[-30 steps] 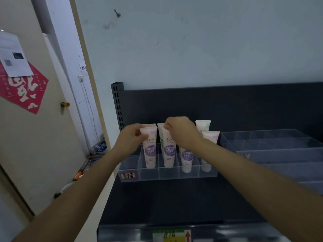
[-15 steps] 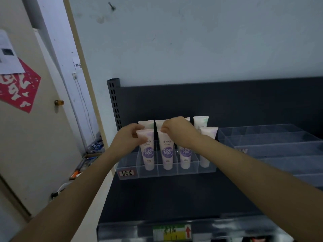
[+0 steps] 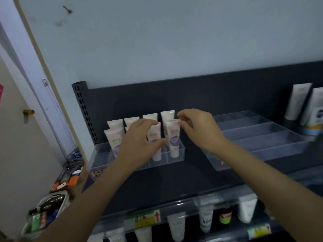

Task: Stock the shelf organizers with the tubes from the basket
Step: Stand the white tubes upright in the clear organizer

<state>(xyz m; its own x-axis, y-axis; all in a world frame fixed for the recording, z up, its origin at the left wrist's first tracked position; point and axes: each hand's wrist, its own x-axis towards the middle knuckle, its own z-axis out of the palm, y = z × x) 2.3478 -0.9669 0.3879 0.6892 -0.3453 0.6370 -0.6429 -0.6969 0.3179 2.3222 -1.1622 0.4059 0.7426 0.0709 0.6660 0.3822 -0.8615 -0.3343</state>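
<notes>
Both grips have moved right along the front row. The left grip (image 3: 139,142), a second ago on the leftmost front tube (image 3: 113,138), now curls round the third front tube (image 3: 154,132), thumb across its printed face and fingers over its crimped top. The right grip (image 3: 199,130) has gone from the middle of the row to the rightmost front tube (image 3: 173,137), where forefinger and thumb pinch the upper right corner of the crimp, the other fingers loosely bent above. The view has also swung right and down, so larger tubes (image 3: 297,100) at the far right and a lower row of tubes (image 3: 176,227) now show

Both held tubes stand in the front compartments of the clear organizer (image 3: 176,155) on the dark shelf (image 3: 174,177). Each has its long axis near vertical, cap down and flat crimped end up, with the purple label facing the camera. The back-row tubes (image 3: 167,116) stand the same way just behind. A second clear organizer (image 3: 262,137) lies beside the first, to its right
</notes>
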